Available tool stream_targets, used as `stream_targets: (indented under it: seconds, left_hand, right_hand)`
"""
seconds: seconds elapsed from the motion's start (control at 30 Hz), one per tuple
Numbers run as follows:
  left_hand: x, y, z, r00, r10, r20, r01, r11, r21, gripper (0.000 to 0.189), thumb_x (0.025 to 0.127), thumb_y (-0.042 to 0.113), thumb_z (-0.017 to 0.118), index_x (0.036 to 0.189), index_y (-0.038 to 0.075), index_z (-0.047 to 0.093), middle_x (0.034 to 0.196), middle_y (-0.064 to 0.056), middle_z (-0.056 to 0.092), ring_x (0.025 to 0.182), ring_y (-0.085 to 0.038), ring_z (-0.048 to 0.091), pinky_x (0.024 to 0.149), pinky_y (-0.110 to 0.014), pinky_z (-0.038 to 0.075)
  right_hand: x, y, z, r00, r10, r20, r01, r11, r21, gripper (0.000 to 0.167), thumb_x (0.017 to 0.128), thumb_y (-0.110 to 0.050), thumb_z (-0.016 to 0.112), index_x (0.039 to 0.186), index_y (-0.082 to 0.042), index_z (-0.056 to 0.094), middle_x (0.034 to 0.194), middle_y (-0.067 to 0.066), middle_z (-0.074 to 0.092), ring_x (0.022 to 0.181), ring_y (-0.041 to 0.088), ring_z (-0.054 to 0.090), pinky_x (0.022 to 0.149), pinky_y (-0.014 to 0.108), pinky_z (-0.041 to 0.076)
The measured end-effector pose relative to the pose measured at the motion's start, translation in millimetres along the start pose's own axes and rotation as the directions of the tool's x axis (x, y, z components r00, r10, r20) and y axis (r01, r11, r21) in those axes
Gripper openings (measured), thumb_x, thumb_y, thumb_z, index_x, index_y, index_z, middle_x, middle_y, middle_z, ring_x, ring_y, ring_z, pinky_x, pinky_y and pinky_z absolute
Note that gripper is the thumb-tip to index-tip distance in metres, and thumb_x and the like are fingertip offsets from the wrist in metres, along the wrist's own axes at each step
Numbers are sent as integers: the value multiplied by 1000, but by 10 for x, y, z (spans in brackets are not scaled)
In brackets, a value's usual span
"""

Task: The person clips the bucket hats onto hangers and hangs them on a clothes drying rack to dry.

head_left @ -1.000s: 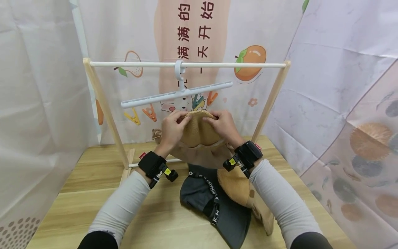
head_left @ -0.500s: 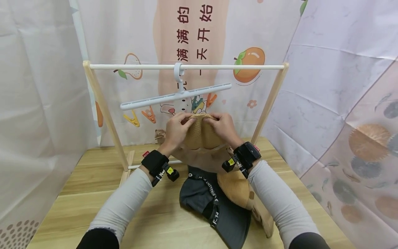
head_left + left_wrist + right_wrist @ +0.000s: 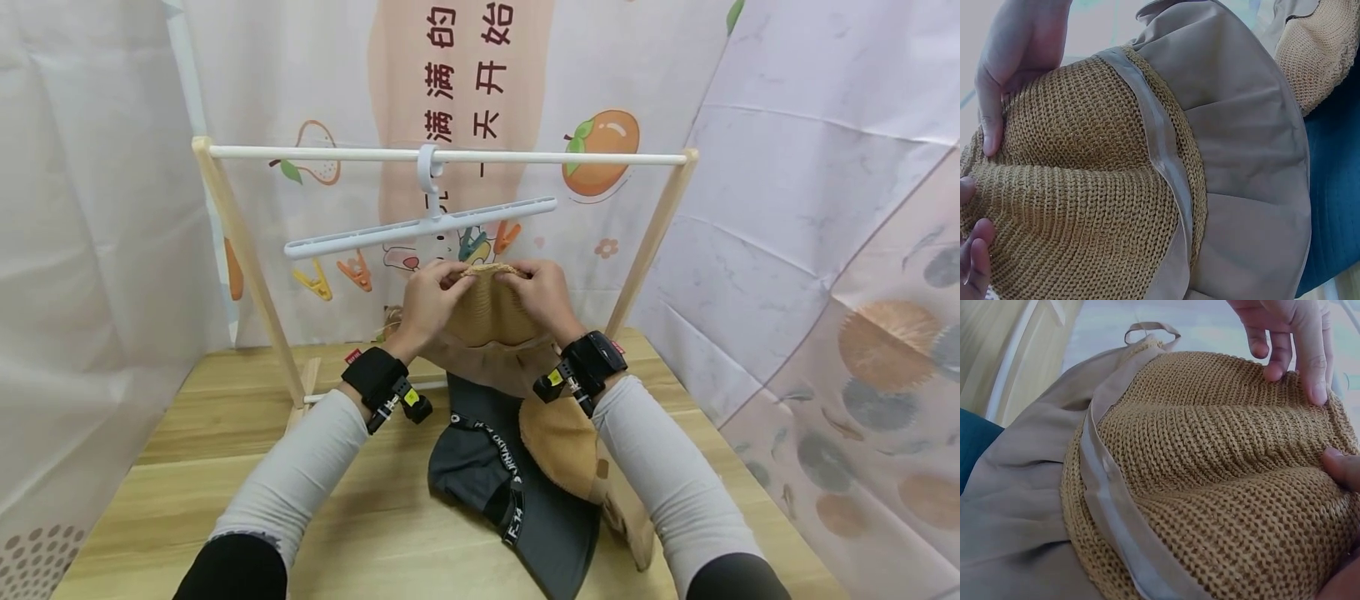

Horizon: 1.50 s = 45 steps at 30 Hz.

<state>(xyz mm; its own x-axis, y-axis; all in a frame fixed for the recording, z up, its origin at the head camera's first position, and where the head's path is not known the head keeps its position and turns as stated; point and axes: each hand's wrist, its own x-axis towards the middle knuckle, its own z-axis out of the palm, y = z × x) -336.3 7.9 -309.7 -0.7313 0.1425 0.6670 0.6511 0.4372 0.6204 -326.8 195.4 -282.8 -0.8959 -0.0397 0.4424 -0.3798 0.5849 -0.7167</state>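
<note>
A tan knitted sun hat (image 3: 491,321) with a gathered beige cloth flap (image 3: 1247,144) hangs from both hands, below the hanger. My left hand (image 3: 435,302) pinches the knitted edge on one side, thumb toward me. On the other side my right hand (image 3: 542,293) pinches the same edge, a short gap from the left. A fold runs down the knit (image 3: 1229,437) between them. The flap falls away beneath, partly hidden by the hands and wrists. A light-blue hanger (image 3: 427,227) hangs tilted from the rack's white rail (image 3: 315,154), just above the hands.
A dark grey cap (image 3: 480,467) with lettered straps and another tan hat (image 3: 558,442) lie on the wooden table (image 3: 375,533). Wooden rack posts (image 3: 251,267) flank the work. Yellow, orange and green clips (image 3: 313,280) hang behind the hanger.
My left hand has moved to the right, nearer my right hand, so the pinched stretch of the hat's edge is shorter. The hat stays held up; the hanger stays on the rail.
</note>
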Motion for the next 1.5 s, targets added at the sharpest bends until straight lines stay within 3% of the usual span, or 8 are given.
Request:
stream_targets:
  seconds: [0.17,0.57,0.77,0.87,1.03,1.23,1.4,1.5]
  left_hand:
    - [12,-18,42,1000,-15,-23,14,1000,-23,23,93,20,68,109,5,74,95,-12,68,79,-23,64,71,-32,51]
    - [160,91,156,995,29,-98,-35,997,-63,20,97,15,60,108,3,73,98,-13,69,85,-23,65,76,-34,54]
    - [217,20,176,974,-97,-207,68,987,-143,23,99,4,50,111,-3,69,105,-17,71,89,-25,64,74,-28,49]
    - [248,-49,183,961,-172,-218,135,975,-175,26,100,4,46,115,-2,67,108,-17,70,89,-24,62,72,-25,42]
    - [352,-187,205,957,-248,-147,215,954,-210,30,102,5,42,122,-1,63,113,-19,68,96,-28,63,79,-29,46]
    - [546,-342,190,939,-342,43,339,895,-289,30,103,9,46,130,3,58,128,-15,63,119,-25,61,101,-31,49]
    - [684,-380,144,936,-313,159,351,838,-417,33,100,13,53,132,8,57,133,-15,62,123,-24,60,100,-32,50]
    - [765,-370,133,932,-290,216,361,786,-502,29,99,13,57,127,6,61,126,-19,64,117,-24,63,97,-32,52]
  right_hand:
    - [22,34,-17,1000,2,-2,-2,1000,-12,25,91,-24,70,106,-4,76,101,15,75,89,25,69,71,30,52]
    - [78,176,-122,997,69,-44,-71,997,-40,26,91,-25,70,109,-7,76,105,14,74,92,25,69,75,33,53]
    - [106,253,-148,994,95,-48,-98,994,-51,25,91,-23,70,108,-6,76,105,13,74,90,21,65,71,25,47]
    - [106,286,-145,993,104,-53,-107,993,-57,24,92,-23,70,108,-6,76,104,13,75,87,19,64,68,23,45]
    - [97,283,-111,991,120,-62,-122,992,-37,23,91,-23,70,104,-5,77,99,14,75,81,18,62,66,23,44]
    - [107,238,-50,989,127,-81,-131,990,-46,23,90,-23,71,100,-3,77,96,16,75,79,19,62,64,22,42]
    - [122,234,-49,986,134,-96,-141,988,-68,23,91,-23,70,100,-3,77,95,15,75,78,21,63,63,22,42]
    - [135,235,-69,987,127,-103,-134,989,-61,23,91,-23,69,99,-4,78,95,14,75,78,21,63,62,23,42]
